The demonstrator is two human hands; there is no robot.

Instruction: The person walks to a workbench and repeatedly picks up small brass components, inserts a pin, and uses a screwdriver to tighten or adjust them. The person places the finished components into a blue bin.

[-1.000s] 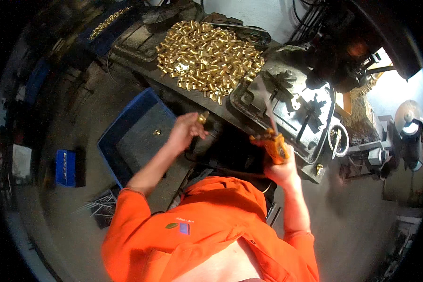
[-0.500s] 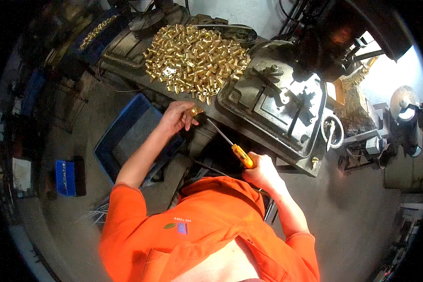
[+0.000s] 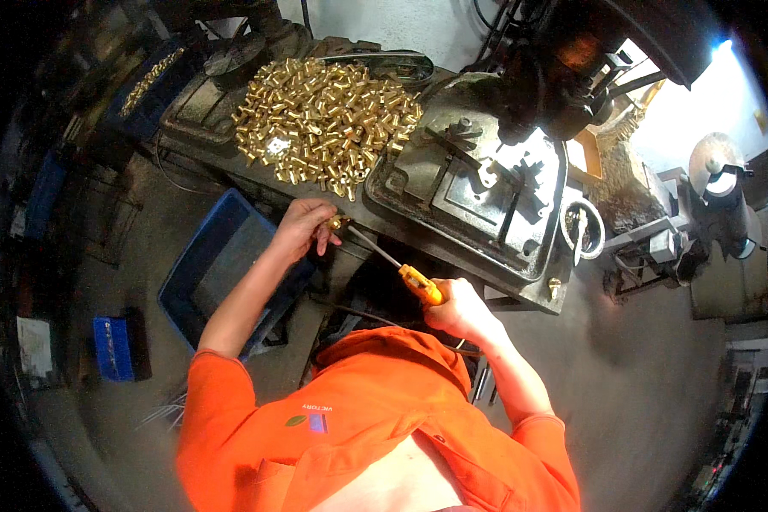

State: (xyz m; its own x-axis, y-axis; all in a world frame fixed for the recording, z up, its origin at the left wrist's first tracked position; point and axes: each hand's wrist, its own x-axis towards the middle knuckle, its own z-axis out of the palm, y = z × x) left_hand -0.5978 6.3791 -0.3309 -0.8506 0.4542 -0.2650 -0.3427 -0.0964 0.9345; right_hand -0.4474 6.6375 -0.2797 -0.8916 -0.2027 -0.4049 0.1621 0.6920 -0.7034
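Note:
My left hand [image 3: 303, 229] is closed, its thumb and fingertips pinching a small brass fitting [image 3: 336, 223] just in front of the near edge of the bench. In my right hand [image 3: 462, 309] is the yellow-orange handle of a screwdriver-like tool [image 3: 421, 284]. Its thin metal shaft slants up and left, and the tip ends at or very close to the fitting; whether it touches or enters it I cannot tell. Beyond my left hand lies a big heap of similar brass fittings [image 3: 328, 119].
A machine table [image 3: 469, 200] with a bolted clamp stands right of the heap, beneath a dark machine head [image 3: 563, 77]. Below my left forearm sits a blue bin [image 3: 198, 239]. Farther left is a small blue box [image 3: 113, 348]. A white ring-shaped item [image 3: 582, 230] hangs at the table's right corner.
The view has shifted, so the bench and both hands appear farther left. The tool's tip has come closer to the brass fitting. Both hands keep their grips.

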